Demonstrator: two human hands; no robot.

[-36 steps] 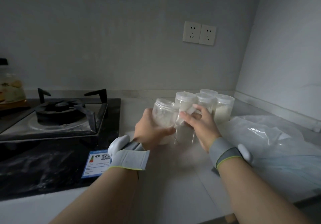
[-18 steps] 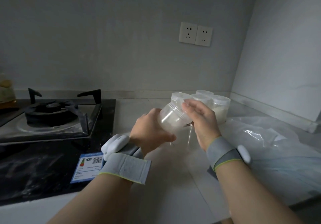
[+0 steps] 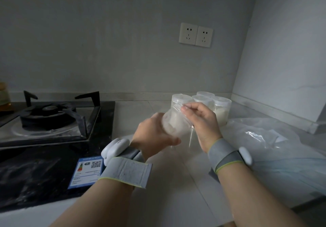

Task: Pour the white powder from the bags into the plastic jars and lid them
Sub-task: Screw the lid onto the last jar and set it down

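My left hand grips a clear plastic jar with white powder inside, tilted with its mouth toward the upper right, above the counter. My right hand pinches a thin clear plastic bag at the jar's mouth; the bag's film hangs down below the hand. Behind the hands stand several lidded jars filled with white powder, grouped near the back right corner.
A black gas stove with a burner grate fills the left side, a blue label stuck on its front. Large crumpled clear plastic bags lie on the pale counter at the right. Two wall sockets sit above.
The jar in my left hand has tilted further toward the right, and my right hand has risen to its mouth with the bag. The view has shifted slightly right.
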